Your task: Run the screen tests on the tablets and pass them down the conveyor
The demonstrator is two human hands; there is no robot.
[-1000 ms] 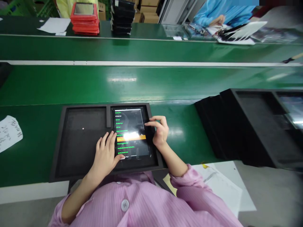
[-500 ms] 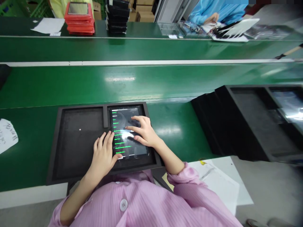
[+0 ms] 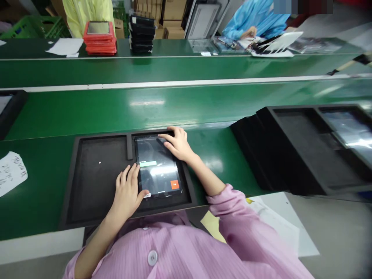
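Tablet (image 3: pixel 157 178) lies flat, screen up, in the right compartment of a black tray (image 3: pixel 99 182). Screen mostly dark w/ glare; pale green bar (image 3: pixel 148 164) at left, approx. mid-height, orange-red square (image 3: pixel 174 185) toward near right corner w/ tiny white txt. Small white label (image 3: pixel 147 195) at tablet's near edge.

Left hand (image 3: pixel 126 192): fingers side by side, thumb apart, not clamped; fingertips at tablet's left edge, thumb tip by the label. Right hand (image 3: pixel 178 145): fingers loosely spread, nothing gripped; reaches over tablet's far right corner, index tip over far part of screen. Can't tell if that tip touches.

Tray's left compartment holds just a tiny white ring-like speck (image 3: pixel 99 162). Tray sits on green tabletop (image 3: pixel 215 155), near side.

Right, well apart: stack of black trays (image 3: pixel 279 155), tilted in view; shiny panel (image 3: pixel 353 135) in top one's right part. Left: torn white paper (image 3: pixel 13 174) w/ handwriting; farther left, another black tray (image 3: pixel 17 108), cut off by frame.

Far side, L to R: white sheet (image 3: pixel 65 46), red stack (image 3: pixel 100 44), black stack (image 3: pixel 142 37), clear plastic pcs (image 3: pixel 200 45); far right, co-worker in blue (image 3: pixel 255 17), hands near bits & pkgs.
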